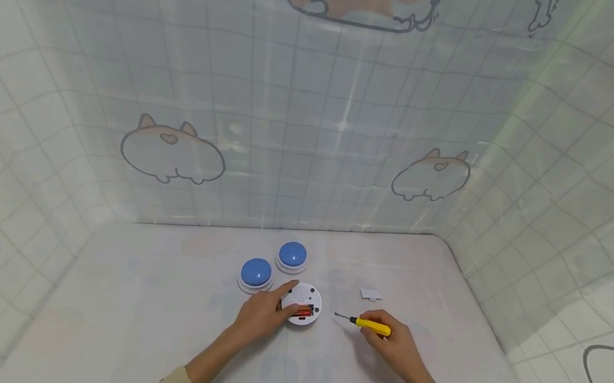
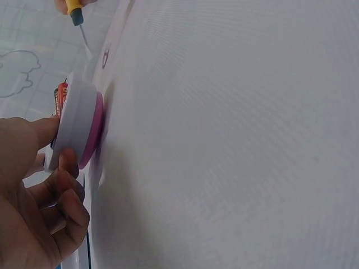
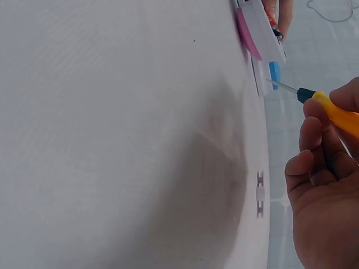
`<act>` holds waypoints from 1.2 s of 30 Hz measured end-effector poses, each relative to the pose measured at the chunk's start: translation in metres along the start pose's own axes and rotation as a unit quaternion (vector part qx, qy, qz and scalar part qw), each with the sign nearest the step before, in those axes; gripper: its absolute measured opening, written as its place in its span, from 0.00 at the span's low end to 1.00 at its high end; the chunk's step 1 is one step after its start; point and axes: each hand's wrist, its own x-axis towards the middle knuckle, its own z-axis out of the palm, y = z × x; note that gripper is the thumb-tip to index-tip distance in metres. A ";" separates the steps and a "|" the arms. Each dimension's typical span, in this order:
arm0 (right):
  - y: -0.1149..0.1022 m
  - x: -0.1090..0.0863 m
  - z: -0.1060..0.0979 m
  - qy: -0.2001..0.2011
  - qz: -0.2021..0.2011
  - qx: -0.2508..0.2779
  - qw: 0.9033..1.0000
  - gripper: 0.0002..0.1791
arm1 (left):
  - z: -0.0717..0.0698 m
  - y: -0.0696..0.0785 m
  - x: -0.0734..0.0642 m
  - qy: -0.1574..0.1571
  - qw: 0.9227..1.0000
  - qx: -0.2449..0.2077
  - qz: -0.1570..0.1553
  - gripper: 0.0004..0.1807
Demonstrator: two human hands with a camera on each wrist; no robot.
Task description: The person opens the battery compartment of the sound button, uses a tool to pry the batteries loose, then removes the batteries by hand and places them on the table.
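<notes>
My left hand [image 1: 259,315] grips the rim of a round white push button [image 1: 302,294] turned upside down, its pink dome [image 2: 94,130] facing the table. The thumb lies over the uncovered battery compartment, where red batteries [image 1: 304,310] show. To the right, my right hand [image 1: 396,348] holds a screwdriver by its yellow handle [image 1: 373,326], the thin metal shaft [image 3: 282,86] pointing left toward the push button, apart from it. Beyond the screwdriver, a small white battery cover [image 1: 371,294] lies on the table.
Two more push buttons stand upright behind the left hand, a nearer blue-domed one [image 1: 256,273] and a farther blue-domed one [image 1: 292,255]. The white tabletop [image 1: 155,301] meets a curtain [image 1: 315,128] with a grid and dog drawings at the back and sides.
</notes>
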 end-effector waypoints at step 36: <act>0.011 -0.004 0.000 0.001 0.062 -0.048 0.997 0.15 | 0.005 0.000 -0.001 0.003 1.000 0.006 -0.009 0.32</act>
